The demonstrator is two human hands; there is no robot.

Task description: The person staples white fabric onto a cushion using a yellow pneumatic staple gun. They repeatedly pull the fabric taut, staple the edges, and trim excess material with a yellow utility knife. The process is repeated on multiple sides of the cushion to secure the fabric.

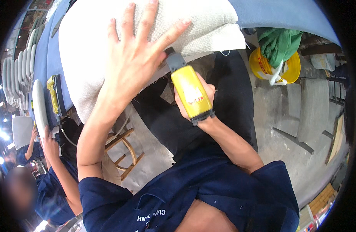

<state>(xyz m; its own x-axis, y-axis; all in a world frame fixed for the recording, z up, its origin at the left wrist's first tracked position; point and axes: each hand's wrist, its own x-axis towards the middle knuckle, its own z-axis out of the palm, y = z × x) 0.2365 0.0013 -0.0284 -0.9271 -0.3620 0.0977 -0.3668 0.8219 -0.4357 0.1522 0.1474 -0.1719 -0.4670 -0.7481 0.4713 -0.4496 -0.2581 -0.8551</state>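
Note:
A cushion covered in off-white woven fabric [209, 23] lies in front of me on a blue-covered table. My left hand [137, 54] is spread flat on top of it, fingers apart and pointing away from me. In my right hand [207, 87] is a yellow and dark grey staple gun [190, 91], gripped below its body. Its nose reaches the cushion's near edge, close to my left thumb; whether it touches the fabric I cannot tell. Loose threads hang from the cloth's raw edge.
Blue cloth [278, 13] covers the table. A second yellow air tool [54, 98] with a hose lies at left, near a co-worker's hand [50, 145] on a pale panel [39, 108]. A yellow bucket [295, 69] holding green cloth [280, 44] stands right. A wooden stool [129, 149] is below.

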